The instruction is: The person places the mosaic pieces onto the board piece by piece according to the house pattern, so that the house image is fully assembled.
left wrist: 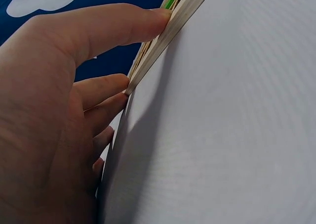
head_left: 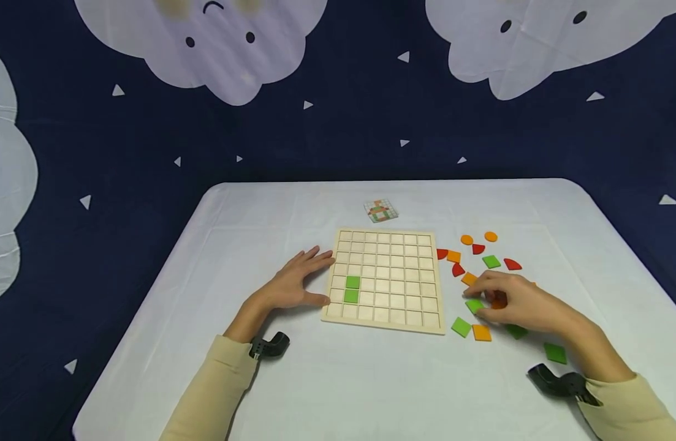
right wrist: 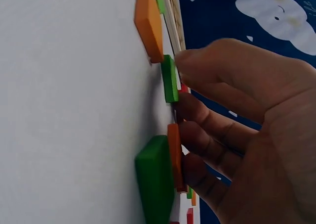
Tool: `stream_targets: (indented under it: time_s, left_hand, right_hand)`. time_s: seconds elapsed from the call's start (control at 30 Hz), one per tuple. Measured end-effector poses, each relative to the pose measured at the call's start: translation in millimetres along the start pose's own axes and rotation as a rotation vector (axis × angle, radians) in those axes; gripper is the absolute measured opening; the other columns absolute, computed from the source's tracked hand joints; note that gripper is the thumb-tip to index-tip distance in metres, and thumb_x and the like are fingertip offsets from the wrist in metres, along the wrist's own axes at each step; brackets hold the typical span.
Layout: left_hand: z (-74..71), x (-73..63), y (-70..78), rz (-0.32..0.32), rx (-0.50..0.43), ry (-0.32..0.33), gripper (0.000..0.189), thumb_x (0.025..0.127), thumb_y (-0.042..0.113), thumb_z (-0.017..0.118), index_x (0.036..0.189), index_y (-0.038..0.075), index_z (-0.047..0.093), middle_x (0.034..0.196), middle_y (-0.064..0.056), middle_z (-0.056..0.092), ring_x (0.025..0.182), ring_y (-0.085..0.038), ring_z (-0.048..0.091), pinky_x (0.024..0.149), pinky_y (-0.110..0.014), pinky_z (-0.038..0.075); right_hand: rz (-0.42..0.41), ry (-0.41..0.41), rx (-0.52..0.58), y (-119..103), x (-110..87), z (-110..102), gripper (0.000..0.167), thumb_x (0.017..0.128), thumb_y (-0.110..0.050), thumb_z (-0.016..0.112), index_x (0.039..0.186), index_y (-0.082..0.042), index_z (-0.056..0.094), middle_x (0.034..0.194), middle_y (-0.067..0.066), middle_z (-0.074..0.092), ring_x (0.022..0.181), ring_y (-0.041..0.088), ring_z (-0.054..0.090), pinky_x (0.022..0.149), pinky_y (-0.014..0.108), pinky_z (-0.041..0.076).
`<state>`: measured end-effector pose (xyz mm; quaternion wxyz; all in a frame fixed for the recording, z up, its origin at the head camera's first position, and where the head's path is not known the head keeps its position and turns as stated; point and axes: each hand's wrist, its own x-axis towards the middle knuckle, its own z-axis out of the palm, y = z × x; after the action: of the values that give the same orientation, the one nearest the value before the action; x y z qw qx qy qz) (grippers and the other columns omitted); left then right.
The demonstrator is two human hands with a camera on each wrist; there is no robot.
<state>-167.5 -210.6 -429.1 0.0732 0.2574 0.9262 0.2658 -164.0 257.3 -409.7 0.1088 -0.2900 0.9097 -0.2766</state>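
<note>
My left hand [head_left: 291,280] is at the left side of a wooden grid board [head_left: 390,326], fingers spread. Its thumb and fingertips touch the board's edge [left wrist: 157,48]. Two green square tiles [head_left: 352,282] sit one below the other in the board's left part. To the right of the board, my right hand [head_left: 516,301] pinches a green square tile [head_left: 473,305] between thumb and fingertips, low over the table. In the right wrist view this green tile [right wrist: 170,79] is by the thumb tip, and an orange tile [right wrist: 175,152] is under the other fingers.
Loose pieces lie around the right hand: orange squares [head_left: 482,333], green squares [head_left: 555,353], red quarter-circles [head_left: 512,264] and orange discs [head_left: 491,236]. A small picture card [head_left: 380,211] with a coloured pattern lies behind the board. A white cloth [head_left: 260,214] covers the table.
</note>
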Motion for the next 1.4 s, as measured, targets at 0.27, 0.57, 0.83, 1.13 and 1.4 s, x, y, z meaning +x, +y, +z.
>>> stream_targets:
  time_s: [0.27, 0.57, 0.83, 1.13, 1.4]
  left_hand:
    - [-1.5, 2.2, 0.7, 0.001, -0.002, -0.005, 0.084, 0.076, 0.048, 0.075, 0.147, 0.019, 0.041, 0.155, 0.009, 0.027, 0.145, -0.016, 0.008, 0.117, -0.037, 0.002]
    - [-2.3, 2.7, 2.0, 0.006, -0.006, -0.008, 0.084, 0.075, 0.046, 0.076, 0.147, 0.019, 0.042, 0.155, 0.008, 0.028, 0.145, -0.016, 0.009, 0.117, -0.038, 0.003]
    - [-0.7, 0.8, 2.2, -0.025, -0.01, -0.016, 0.085, 0.073, 0.046, 0.076, 0.147, 0.019, 0.042, 0.154, 0.01, 0.028, 0.145, -0.016, 0.009, 0.117, -0.037, 0.002]
    - [-3.2, -0.9, 6.1, -0.028, -0.018, -0.018, 0.085, 0.073, 0.045, 0.076, 0.147, 0.019, 0.043, 0.154, 0.009, 0.028, 0.145, -0.017, 0.009, 0.117, -0.039, 0.002]
    - [-5.7, -0.3, 5.9, -0.021, -0.006, -0.013, 0.084, 0.074, 0.045, 0.076, 0.147, 0.019, 0.042, 0.154, 0.008, 0.028, 0.145, -0.017, 0.009, 0.117, -0.037, 0.003]
  right_hand:
    - [-0.029, -0.023, -0.025, -1.9, -0.7, -1.2, 0.039, 0.077, -0.006, 0.073, 0.104, -0.035, 0.07, 0.1, -0.016, 0.058, 0.088, 0.011, 0.049, 0.071, 0.025, 0.043]
    - [-0.001, -0.028, -0.02, -5.9, 1.4, 1.8, 0.032, 0.076, -0.016, 0.077, 0.104, -0.029, 0.072, 0.088, -0.01, 0.055, 0.075, 0.011, 0.048, 0.057, 0.022, 0.039]
    - [-0.028, -0.004, -0.024, -15.5, 13.0, 8.1, 0.032, 0.075, -0.016, 0.077, 0.104, -0.029, 0.073, 0.089, -0.012, 0.057, 0.074, 0.01, 0.05, 0.057, 0.022, 0.041]
    - [-0.096, -0.018, -0.052, -29.5, 34.2, 16.7, 0.031, 0.078, -0.02, 0.076, 0.107, -0.031, 0.073, 0.088, -0.017, 0.057, 0.075, 0.007, 0.05, 0.059, 0.022, 0.042]
    - [-0.165, -0.038, -0.029, -48.8, 55.4, 21.1, 0.03, 0.079, -0.024, 0.076, 0.109, -0.027, 0.073, 0.092, -0.017, 0.058, 0.075, 0.006, 0.052, 0.061, 0.022, 0.045]
